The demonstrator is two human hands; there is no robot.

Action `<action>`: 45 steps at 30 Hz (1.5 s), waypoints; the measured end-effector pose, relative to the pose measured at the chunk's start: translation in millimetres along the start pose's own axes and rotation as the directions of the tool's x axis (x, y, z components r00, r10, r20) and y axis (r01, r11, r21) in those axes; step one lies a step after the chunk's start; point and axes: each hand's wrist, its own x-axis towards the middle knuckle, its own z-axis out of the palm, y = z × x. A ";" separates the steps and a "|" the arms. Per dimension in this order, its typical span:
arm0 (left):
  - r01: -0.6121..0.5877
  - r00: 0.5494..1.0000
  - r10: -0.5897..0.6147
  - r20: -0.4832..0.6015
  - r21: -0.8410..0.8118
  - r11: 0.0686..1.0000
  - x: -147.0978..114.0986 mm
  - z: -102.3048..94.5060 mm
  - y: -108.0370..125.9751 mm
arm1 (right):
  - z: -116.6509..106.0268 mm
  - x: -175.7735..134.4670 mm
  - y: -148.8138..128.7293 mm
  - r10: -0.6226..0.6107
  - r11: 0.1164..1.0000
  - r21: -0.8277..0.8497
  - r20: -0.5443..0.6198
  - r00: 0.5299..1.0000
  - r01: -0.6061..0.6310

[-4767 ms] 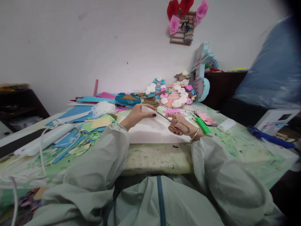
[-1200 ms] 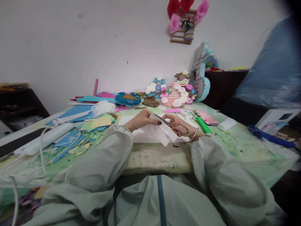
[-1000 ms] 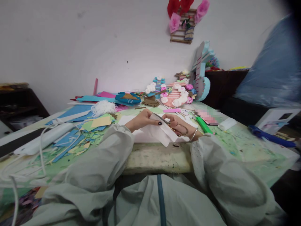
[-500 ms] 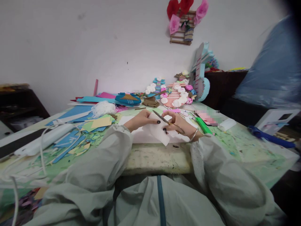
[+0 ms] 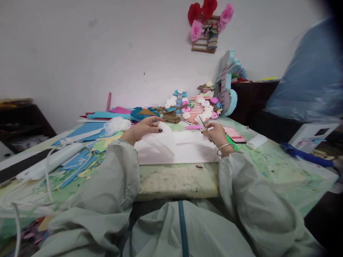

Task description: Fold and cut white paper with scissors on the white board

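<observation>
A thin white sheet of paper (image 5: 164, 140) hangs from my left hand (image 5: 143, 129), pinched between thumb and fingers. My right hand (image 5: 216, 134) is closed round a pair of scissors (image 5: 203, 123), whose blades point up and to the left, apart from the sheet. Beneath both hands lies a white board or large sheet (image 5: 187, 154) near the table's front edge. A smaller white piece (image 5: 186, 137) rests on it between my hands.
Left are a ball of white string (image 5: 118, 125), paper scraps (image 5: 95, 166) and a white power strip (image 5: 50, 159) with its cable. Right are a green tool (image 5: 232, 142), a phone (image 5: 235, 134) and a white roll (image 5: 256, 141). Decorated crafts (image 5: 198, 109) stand behind.
My hands have moved apart. The left has carried the white paper leftward, and the right has drawn the scissors away to the right. The view has shifted slightly.
</observation>
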 end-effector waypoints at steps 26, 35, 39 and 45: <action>0.011 0.909 0.362 -0.207 0.880 0.475 59.3 2.6 -72.9 | -1.3 -3.3 -1.4 -0.055 0.922 -0.381 -0.291 0.955 -0.063; -0.334 0.922 0.361 0.137 0.754 0.566 63.2 82.0 -45.3 | 9.7 -2.4 -2.4 -0.089 0.994 -0.078 -0.124 0.988 0.080; -0.245 0.943 0.332 0.000 0.675 0.696 61.9 84.9 -48.9 | 13.0 -9.3 -6.4 -0.058 0.998 0.026 -0.012 0.998 0.058; -0.093 0.966 0.067 -0.249 -0.095 0.991 49.7 89.4 -36.3 | 22.7 -17.6 -16.7 -0.073 0.959 0.283 0.211 0.975 0.011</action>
